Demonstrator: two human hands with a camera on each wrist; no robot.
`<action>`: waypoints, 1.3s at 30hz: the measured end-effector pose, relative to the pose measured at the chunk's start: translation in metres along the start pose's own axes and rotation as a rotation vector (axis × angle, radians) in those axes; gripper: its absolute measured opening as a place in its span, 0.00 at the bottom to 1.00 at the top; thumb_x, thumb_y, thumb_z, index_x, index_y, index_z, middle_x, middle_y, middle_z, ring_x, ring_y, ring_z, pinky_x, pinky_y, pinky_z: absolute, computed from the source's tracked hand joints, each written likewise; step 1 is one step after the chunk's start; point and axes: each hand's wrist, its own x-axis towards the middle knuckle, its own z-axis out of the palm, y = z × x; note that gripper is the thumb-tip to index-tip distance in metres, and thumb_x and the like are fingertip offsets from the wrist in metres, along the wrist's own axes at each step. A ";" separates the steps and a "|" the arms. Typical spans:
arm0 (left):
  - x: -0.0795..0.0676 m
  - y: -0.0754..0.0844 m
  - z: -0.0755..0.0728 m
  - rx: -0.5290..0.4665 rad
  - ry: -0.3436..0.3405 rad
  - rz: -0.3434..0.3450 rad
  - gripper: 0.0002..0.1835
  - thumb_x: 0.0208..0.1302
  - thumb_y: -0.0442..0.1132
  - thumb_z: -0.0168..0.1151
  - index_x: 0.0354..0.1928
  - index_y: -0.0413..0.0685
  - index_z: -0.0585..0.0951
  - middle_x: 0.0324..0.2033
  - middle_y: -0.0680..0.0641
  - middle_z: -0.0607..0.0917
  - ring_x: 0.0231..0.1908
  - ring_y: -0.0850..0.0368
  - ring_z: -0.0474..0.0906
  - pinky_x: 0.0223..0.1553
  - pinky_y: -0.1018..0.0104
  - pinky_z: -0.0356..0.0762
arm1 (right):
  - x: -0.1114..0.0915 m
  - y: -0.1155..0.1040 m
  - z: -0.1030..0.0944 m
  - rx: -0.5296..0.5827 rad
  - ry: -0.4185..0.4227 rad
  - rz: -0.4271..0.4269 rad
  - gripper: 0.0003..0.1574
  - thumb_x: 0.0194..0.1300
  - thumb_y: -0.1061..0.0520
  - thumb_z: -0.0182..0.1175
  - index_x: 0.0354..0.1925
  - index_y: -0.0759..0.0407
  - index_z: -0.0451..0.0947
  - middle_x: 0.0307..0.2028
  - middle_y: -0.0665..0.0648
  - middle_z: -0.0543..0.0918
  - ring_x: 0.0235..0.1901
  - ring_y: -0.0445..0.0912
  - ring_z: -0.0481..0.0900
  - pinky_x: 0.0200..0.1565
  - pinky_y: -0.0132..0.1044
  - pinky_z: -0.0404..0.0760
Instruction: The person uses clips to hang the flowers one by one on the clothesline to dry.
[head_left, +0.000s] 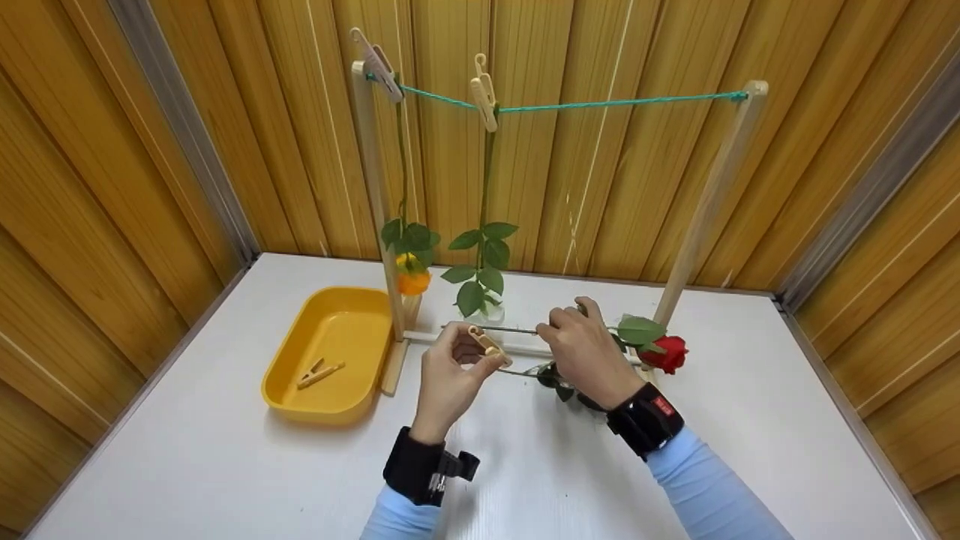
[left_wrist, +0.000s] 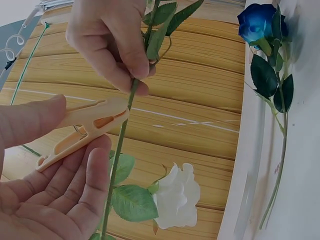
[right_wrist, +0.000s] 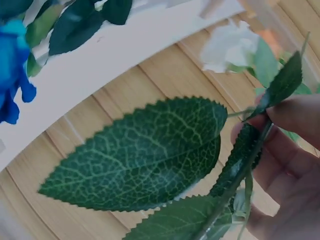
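My left hand (head_left: 448,382) pinches a cream clothespin (left_wrist: 87,127) between thumb and fingers. In the left wrist view, the clothespin's tip overlaps the green stem of a red rose (head_left: 664,355). My right hand (head_left: 589,352) grips that stem near its leaves (right_wrist: 140,160), with the bloom out to the right and the bare stem end pointing left. Below the hands a blue rose (left_wrist: 257,25) lies on the table; in the head view, the right hand mostly covers it.
A teal line (head_left: 615,103) spans a wooden frame (head_left: 709,199). From it, pegged upside down, hang an orange rose (head_left: 412,276) and a white rose (left_wrist: 177,197). At left, a yellow tray (head_left: 281,386) holds a clothespin (head_left: 319,373). Wood-look walls enclose the white table (head_left: 225,480).
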 end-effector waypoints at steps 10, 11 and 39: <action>-0.001 0.000 -0.002 0.002 0.009 0.003 0.18 0.54 0.31 0.79 0.43 0.36 0.79 0.33 0.43 0.86 0.36 0.51 0.85 0.40 0.69 0.84 | -0.033 -0.017 0.004 0.198 -0.030 0.107 0.10 0.57 0.72 0.72 0.37 0.61 0.86 0.28 0.55 0.76 0.27 0.48 0.75 0.30 0.37 0.79; -0.001 0.000 -0.002 0.004 0.011 0.002 0.18 0.53 0.30 0.79 0.43 0.36 0.79 0.33 0.43 0.86 0.36 0.51 0.85 0.40 0.69 0.84 | -0.036 -0.019 0.006 0.218 -0.028 0.122 0.10 0.57 0.72 0.72 0.36 0.61 0.86 0.28 0.55 0.76 0.28 0.47 0.75 0.29 0.37 0.80; 0.000 -0.002 -0.002 0.003 0.013 0.006 0.18 0.54 0.30 0.79 0.43 0.35 0.79 0.32 0.43 0.86 0.35 0.51 0.85 0.40 0.68 0.84 | -0.080 -0.043 0.047 0.499 -0.322 0.243 0.08 0.61 0.69 0.68 0.37 0.60 0.90 0.32 0.56 0.86 0.36 0.50 0.85 0.39 0.43 0.84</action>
